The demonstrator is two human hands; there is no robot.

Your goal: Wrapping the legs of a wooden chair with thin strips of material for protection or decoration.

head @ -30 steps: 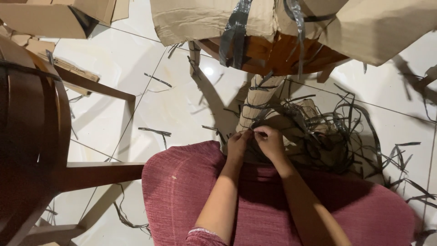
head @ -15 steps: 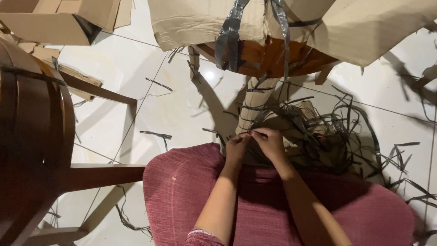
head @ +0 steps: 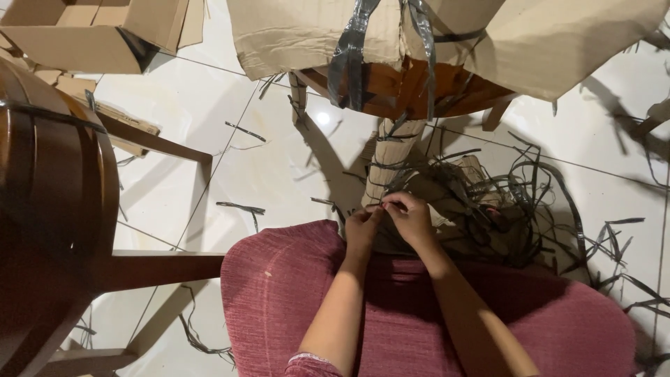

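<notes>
**Both hands pinch a dark strip at the wrapped chair leg**

Nearest, at six o'clock, lies the red cloth (head: 293,293) over the person's lap. Just above it the left hand (head: 361,230) and the right hand (head: 412,220) meet — fingertips together, pinching a thin dark strip (head: 382,204) against the chair leg (head: 392,157), which is wrapped in cardboard. At three o'clock from the hands a pile of loose strips (head: 516,202) covers the white floor (head: 209,139). At nine o'clock stands a dark wooden chair (head: 49,209). Farther, at twelve o'clock, is the cardboard-covered seat (head: 447,35) — and at eleven o'clock an open box (head: 84,31).
</notes>
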